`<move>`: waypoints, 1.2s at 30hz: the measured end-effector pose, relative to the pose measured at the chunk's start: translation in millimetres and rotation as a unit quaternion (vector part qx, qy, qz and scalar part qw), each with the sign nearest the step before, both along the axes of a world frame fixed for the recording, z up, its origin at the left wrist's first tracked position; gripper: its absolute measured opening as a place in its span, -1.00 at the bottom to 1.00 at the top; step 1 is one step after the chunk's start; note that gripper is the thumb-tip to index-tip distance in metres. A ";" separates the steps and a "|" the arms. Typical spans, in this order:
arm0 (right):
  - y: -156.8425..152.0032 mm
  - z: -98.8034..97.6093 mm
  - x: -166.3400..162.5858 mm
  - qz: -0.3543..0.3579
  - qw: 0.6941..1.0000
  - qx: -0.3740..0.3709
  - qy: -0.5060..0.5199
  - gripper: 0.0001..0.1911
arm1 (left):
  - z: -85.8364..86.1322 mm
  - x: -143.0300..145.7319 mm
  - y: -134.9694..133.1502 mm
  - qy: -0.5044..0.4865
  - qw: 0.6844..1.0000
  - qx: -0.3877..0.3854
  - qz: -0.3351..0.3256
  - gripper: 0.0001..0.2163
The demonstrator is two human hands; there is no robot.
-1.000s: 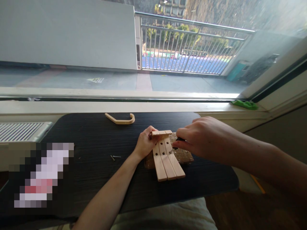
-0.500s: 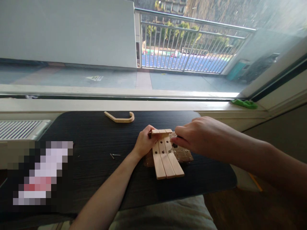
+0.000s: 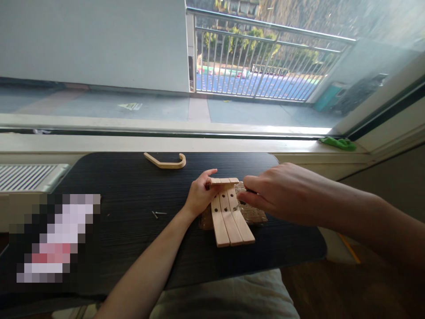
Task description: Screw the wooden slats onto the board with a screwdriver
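Observation:
A small slatted wooden piece point(image 3: 232, 228), with three curved slats and dark screw holes, rests partly on a flat brown cardboard piece point(image 3: 257, 215). My left hand point(image 3: 199, 192) grips its upper left side, thumb tucked behind the raised end and index finger sticking out. Over the piece's right edge, my right hand point(image 3: 265, 188) is closed around a small dark-handled tool point(image 3: 253, 191), mostly hidden by the fingers. Its tip seems to be near the right-hand hole of the lower row, though I cannot tell whether it touches a screw.
Two or so loose screws point(image 3: 157, 214) lie on the black table point(image 3: 133, 248) left of my left forearm. A hook-shaped wooden strip point(image 3: 169, 165) is by the far edge. A blurred-out flat item covers the table's left side. Beyond stand a windowsill with a green cloth point(image 3: 338, 143) and a radiator point(image 3: 31, 176).
My left index finger has lifted off the top of the slatted piece and now points outward. My right hand has turned slightly at the same spot. The slatted piece stays in place.

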State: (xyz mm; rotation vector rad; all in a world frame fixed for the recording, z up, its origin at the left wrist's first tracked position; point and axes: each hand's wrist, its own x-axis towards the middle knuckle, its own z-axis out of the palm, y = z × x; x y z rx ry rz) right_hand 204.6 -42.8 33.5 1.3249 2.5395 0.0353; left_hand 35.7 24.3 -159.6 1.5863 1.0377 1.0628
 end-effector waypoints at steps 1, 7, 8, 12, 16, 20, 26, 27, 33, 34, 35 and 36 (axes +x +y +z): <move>-1.8 0.7 -0.3 -0.004 1.000 -0.003 0.002 -0.65 | 0.2 -0.1 -0.1 0.001 1.000 0.003 0.001 -0.51; -7.7 2.2 2.2 0.010 1.000 -0.012 -0.019 -0.84 | -1.7 0.1 -0.1 -0.009 1.000 0.004 -0.008 -0.54; -7.8 1.5 3.9 0.029 0.999 -0.006 -0.026 -0.84 | -2.4 0.1 0.1 -0.013 1.000 0.003 -0.010 -0.56; -7.1 -1.6 10.1 0.093 0.995 0.019 -0.033 -0.85 | -5.0 0.1 0.6 -0.018 1.000 0.006 -0.012 -0.62; -7.2 -2.1 12.3 0.102 0.994 0.027 -0.023 -0.85 | -5.0 0.4 0.6 0.003 1.000 0.018 0.000 -0.70; -9.2 -0.7 13.2 0.088 0.996 0.008 -0.013 -0.86 | -2.9 0.7 0.1 0.013 1.000 0.025 0.000 -0.75; -10.5 3.7 9.0 0.034 0.999 -0.020 0.007 -0.82 | -1.0 0.7 -0.7 0.006 0.999 0.032 -0.007 -0.78; -10.2 4.6 7.5 0.021 0.999 -0.027 0.003 -0.82 | -1.0 0.6 -0.8 0.007 0.999 0.034 -0.006 -0.78; -8.4 7.8 2.1 -0.018 0.999 -0.045 0.002 -0.74 | -1.0 0.2 -0.6 0.015 0.999 0.037 -0.008 -0.79; -8.1 7.8 2.0 -0.017 0.999 -0.043 0.002 -0.73 | -0.8 0.2 -0.5 0.015 0.999 0.038 -0.008 -0.80; -7.9 7.7 1.9 -0.017 0.999 -0.041 0.000 -0.73 | -0.5 0.1 -0.5 0.015 0.999 0.039 -0.008 -0.80; -7.6 7.6 1.9 -0.015 0.999 -0.040 -0.001 -0.73 | -0.2 0.1 -0.6 0.015 0.999 0.039 -0.008 -0.81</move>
